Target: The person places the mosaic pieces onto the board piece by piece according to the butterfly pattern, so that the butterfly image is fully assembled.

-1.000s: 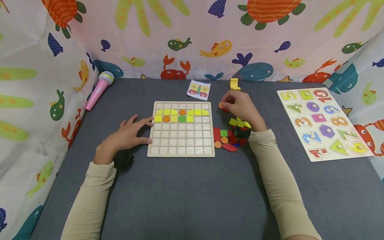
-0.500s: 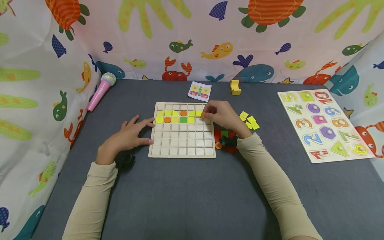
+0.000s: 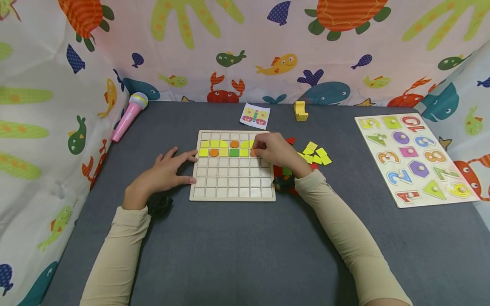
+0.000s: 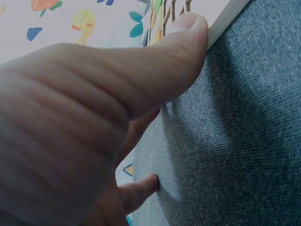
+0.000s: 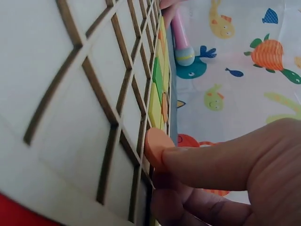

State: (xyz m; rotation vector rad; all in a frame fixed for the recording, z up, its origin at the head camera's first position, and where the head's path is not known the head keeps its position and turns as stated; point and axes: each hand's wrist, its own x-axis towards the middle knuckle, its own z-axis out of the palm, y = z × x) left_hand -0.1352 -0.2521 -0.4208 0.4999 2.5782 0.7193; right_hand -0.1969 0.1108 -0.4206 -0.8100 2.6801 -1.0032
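A wooden grid board [image 3: 232, 197] lies on the grey table, with yellow, orange and green tiles in its second and third rows. My right hand [image 3: 277, 148] is over the board's right side and pinches an orange round tile [image 5: 158, 147] between thumb and fingers. In the right wrist view that disc stands tilted at a grid cell, near a yellow tile [image 5: 154, 106] and a green tile [image 5: 157, 70]. At the board's left edge rests my left hand [image 3: 160, 174], fingers spread. Its thumb [image 4: 183, 42] touches the board's side in the left wrist view.
Loose yellow squares [image 3: 320, 152] lie right of the board, and red pieces are partly hidden under the right wrist. Behind the board are a butterfly pattern card [image 3: 254, 116] and a yellow block [image 3: 300, 111]. A pink microphone [image 3: 129, 117] lies left; a number puzzle [image 3: 416, 159] lies right.
My right hand has moved left from beside the loose pieces onto the board, carrying the orange round tile to the third row. The left hand stays at the board's edge.
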